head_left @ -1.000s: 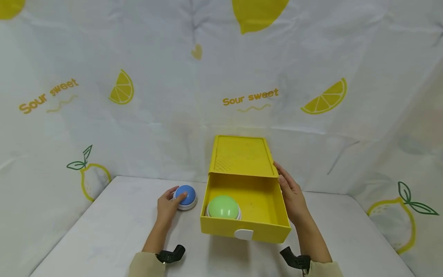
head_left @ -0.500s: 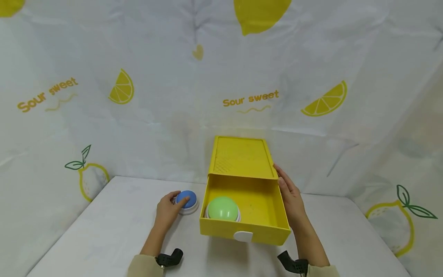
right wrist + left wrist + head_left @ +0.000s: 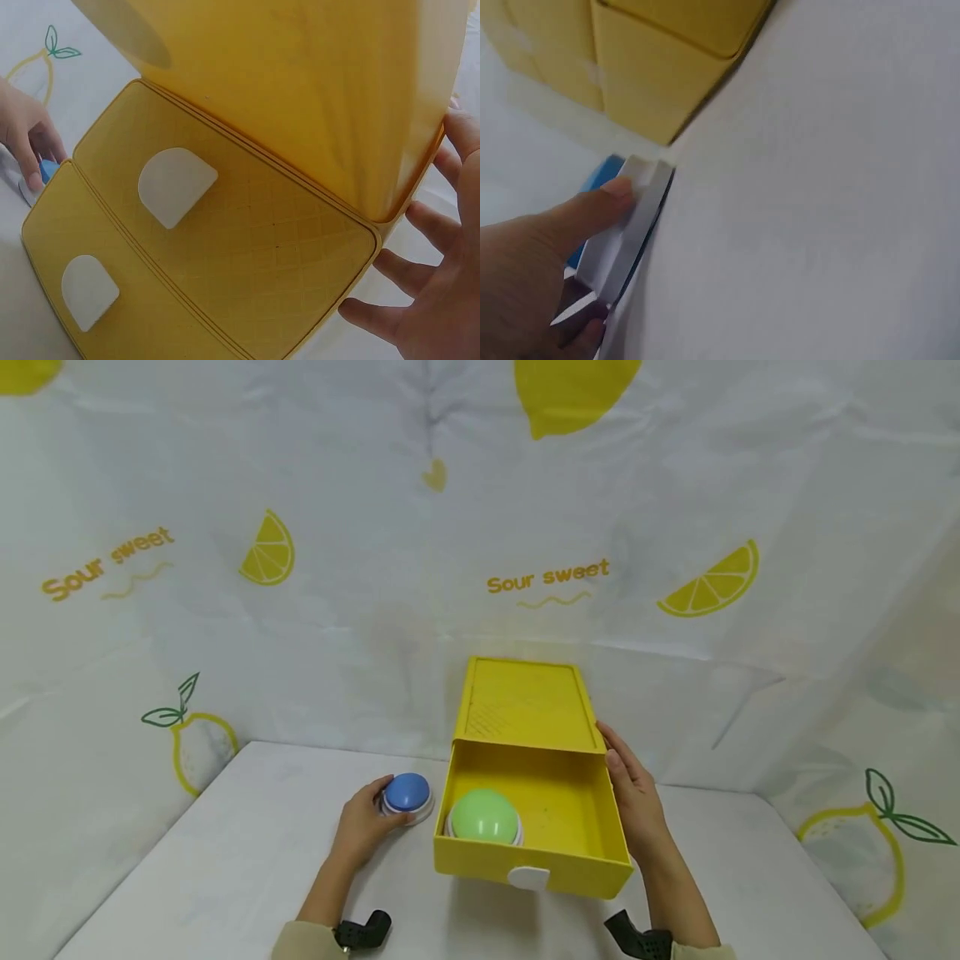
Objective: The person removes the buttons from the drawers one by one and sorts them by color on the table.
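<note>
My left hand [image 3: 362, 828] grips a push button with a blue dome [image 3: 407, 792] and white base, left of the yellow drawer box [image 3: 528, 703]. In the left wrist view, the thumb lies on its white base [image 3: 619, 244], and the fingers are partly hidden behind it. The top drawer [image 3: 480, 858] of the box is pulled out. Inside, at its front left, sits a similar button with a green dome [image 3: 484, 817]. My right hand [image 3: 641, 810] rests against the box's right side, its fingers spread along the edge in the right wrist view.
Lower drawers with white tabs [image 3: 90, 292] appear under the pulled-out one in the right wrist view. The box stands at the back of the white table [image 3: 225, 843], close to a lemon-print cloth [image 3: 360, 677]. Black cameras [image 3: 363, 932] are strapped to both wrists.
The left thumb has slid from the top of the blue dome down to the white base. The button has shifted slightly toward me. My right hand has stayed on the box.
</note>
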`<action>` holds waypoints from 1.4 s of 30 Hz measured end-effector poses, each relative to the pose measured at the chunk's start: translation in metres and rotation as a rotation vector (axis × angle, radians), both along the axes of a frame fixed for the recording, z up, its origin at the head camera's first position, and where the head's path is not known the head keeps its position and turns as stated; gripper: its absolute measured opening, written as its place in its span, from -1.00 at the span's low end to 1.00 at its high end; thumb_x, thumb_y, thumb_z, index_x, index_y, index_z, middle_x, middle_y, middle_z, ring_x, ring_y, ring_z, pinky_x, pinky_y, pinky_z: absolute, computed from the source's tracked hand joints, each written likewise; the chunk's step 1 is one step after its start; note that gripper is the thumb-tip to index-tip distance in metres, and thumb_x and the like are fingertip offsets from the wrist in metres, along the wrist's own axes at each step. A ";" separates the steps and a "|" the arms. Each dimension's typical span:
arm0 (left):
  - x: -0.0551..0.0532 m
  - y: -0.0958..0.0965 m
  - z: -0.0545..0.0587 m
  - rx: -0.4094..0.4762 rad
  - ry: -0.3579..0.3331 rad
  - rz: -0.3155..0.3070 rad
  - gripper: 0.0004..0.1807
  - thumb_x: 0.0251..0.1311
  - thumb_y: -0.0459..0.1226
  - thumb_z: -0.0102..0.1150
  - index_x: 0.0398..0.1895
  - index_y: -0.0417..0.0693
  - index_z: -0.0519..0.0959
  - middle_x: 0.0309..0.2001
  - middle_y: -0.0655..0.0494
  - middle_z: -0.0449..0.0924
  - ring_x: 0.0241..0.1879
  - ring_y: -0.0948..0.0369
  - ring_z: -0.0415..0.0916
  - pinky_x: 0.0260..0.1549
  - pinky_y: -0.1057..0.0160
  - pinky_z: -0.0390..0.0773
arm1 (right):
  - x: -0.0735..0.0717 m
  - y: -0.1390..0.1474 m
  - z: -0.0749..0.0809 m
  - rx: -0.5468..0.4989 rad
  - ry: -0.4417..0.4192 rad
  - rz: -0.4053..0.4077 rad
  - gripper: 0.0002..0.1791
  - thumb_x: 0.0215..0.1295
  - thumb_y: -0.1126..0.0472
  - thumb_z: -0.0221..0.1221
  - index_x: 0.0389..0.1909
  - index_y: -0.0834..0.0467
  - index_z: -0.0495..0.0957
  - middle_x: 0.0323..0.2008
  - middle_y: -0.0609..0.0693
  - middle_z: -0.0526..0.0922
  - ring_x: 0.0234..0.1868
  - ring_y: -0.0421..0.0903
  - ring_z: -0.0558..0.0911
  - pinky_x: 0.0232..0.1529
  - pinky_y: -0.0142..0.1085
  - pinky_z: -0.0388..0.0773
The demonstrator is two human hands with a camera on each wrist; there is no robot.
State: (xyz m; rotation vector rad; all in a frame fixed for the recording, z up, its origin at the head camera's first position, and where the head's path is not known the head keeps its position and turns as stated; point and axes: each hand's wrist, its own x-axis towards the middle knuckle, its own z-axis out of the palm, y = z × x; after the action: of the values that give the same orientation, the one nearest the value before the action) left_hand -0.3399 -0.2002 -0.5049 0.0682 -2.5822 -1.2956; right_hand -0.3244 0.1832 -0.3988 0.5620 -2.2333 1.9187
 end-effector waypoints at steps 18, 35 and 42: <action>-0.046 0.029 0.003 -0.032 -0.006 0.022 -0.17 0.08 -0.18 0.52 0.41 -0.26 0.39 0.33 -0.29 0.48 0.33 -0.19 0.44 0.36 -0.20 0.40 | 0.003 -0.002 -0.005 -0.010 0.014 -0.011 -0.45 0.68 -0.02 -0.29 0.60 -0.12 0.06 0.58 0.06 0.13 0.04 -0.35 0.67 -0.12 -0.35 0.73; -0.053 0.055 0.006 -0.108 0.133 0.014 -0.49 0.27 -0.20 0.33 0.28 -0.09 0.57 0.24 -0.36 0.53 0.20 -0.26 0.54 0.23 -0.22 0.52 | 0.000 -0.002 -0.006 0.011 0.011 -0.042 -0.46 0.67 -0.05 -0.28 0.59 -0.18 0.10 0.59 0.03 0.14 0.23 -0.44 0.51 -0.05 -0.37 0.71; -0.054 0.065 0.014 -0.116 0.099 0.029 -0.48 0.33 -0.21 0.26 0.35 -0.08 0.51 0.30 -0.35 0.47 0.24 -0.27 0.50 0.27 -0.25 0.47 | -0.001 0.002 -0.001 0.033 0.018 -0.047 -0.46 0.67 -0.06 -0.27 0.59 -0.19 0.10 0.59 0.01 0.15 0.29 -0.44 0.45 0.01 -0.41 0.67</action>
State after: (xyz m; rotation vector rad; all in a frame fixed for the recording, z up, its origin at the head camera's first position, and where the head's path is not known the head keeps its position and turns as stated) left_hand -0.3936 -0.1349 -0.4913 0.0193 -2.5561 -1.1077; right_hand -0.3258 0.1850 -0.4000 0.5236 -2.2502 1.8507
